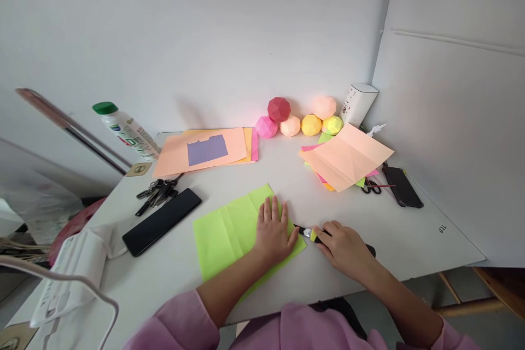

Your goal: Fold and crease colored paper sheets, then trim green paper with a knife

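Observation:
A lime-green sheet of paper (225, 232) with fold creases lies near the front of the white table. My left hand (274, 229) rests flat on its right part, fingers stretched out. My right hand (343, 249) is wrapped round a utility knife (307, 232) with a black and yellow body. The knife's tip points left and reaches the right edge of the green paper, close to my left thumb. Whether the blade touches the paper I cannot tell.
Behind stand several faceted paper balls (279, 110). Coloured sheets lie at back left (176, 154) and right (346, 157), with scissors (371, 186) and a phone (402, 187) nearby. On the left are another phone (162, 222), keys (159, 192), a bottle (129, 131) and a power strip (74, 273).

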`<state>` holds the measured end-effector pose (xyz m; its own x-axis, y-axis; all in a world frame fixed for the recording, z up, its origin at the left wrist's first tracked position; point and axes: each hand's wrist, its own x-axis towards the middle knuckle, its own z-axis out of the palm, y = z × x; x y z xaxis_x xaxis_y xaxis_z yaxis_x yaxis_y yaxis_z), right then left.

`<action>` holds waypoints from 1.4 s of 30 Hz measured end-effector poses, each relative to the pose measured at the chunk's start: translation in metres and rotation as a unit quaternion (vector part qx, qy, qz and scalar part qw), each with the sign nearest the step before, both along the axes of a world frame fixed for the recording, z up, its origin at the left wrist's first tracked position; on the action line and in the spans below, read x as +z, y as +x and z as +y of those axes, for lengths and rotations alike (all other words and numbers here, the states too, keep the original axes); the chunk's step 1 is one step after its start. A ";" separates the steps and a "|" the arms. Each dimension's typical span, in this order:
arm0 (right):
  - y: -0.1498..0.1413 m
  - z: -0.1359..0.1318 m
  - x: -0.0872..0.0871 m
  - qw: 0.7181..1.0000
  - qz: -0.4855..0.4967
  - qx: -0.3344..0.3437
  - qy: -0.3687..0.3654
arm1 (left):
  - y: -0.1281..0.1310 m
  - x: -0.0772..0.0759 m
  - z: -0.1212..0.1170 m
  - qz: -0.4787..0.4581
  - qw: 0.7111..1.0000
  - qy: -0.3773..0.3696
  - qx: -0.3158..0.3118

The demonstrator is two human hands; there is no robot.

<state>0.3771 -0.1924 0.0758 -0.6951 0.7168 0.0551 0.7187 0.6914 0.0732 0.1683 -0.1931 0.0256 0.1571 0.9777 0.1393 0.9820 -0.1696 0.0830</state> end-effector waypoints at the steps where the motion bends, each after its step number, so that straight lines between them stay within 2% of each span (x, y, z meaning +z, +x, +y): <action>1: 0.001 0.000 0.000 1.000 0.002 -0.003 0.004 | 0.000 0.000 0.000 0.000 1.000 -0.001 0.001; 5: 0.005 -0.002 -0.001 1.000 -0.002 -0.024 0.016 | 0.000 0.000 0.000 -0.002 1.000 0.002 0.000; 11: 0.005 0.002 0.002 1.000 -0.006 -0.024 -0.010 | 0.000 0.000 0.001 0.001 1.000 0.015 0.001; 18: -0.004 0.014 0.007 0.998 -0.027 -0.013 -0.049 | -0.019 0.006 0.015 0.011 0.999 0.025 -0.036; 22: -0.013 0.022 0.013 0.996 -0.055 -0.001 -0.074 | -0.029 0.002 0.020 0.011 0.998 0.032 -0.061; 26: -0.023 0.029 0.018 0.994 -0.074 0.011 -0.086 | -0.031 -0.006 0.020 0.009 0.998 0.031 -0.055; 30: -0.028 0.033 0.017 0.994 -0.071 0.006 -0.087 | -0.029 -0.009 0.021 0.016 0.998 0.025 -0.048; 37: -0.019 0.039 0.015 0.994 -0.057 -0.042 -0.084 | -0.029 -0.008 0.022 0.024 0.998 0.008 -0.053; 42: -0.018 0.042 0.013 0.995 -0.051 -0.025 -0.086 | -0.032 -0.005 0.023 0.017 0.998 0.012 -0.057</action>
<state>0.3592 -0.1506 0.0886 -0.6541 0.7431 -0.1409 0.7474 0.6637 0.0305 0.1364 -0.1700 0.0202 0.2713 0.9500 0.1549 0.9587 -0.2810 0.0439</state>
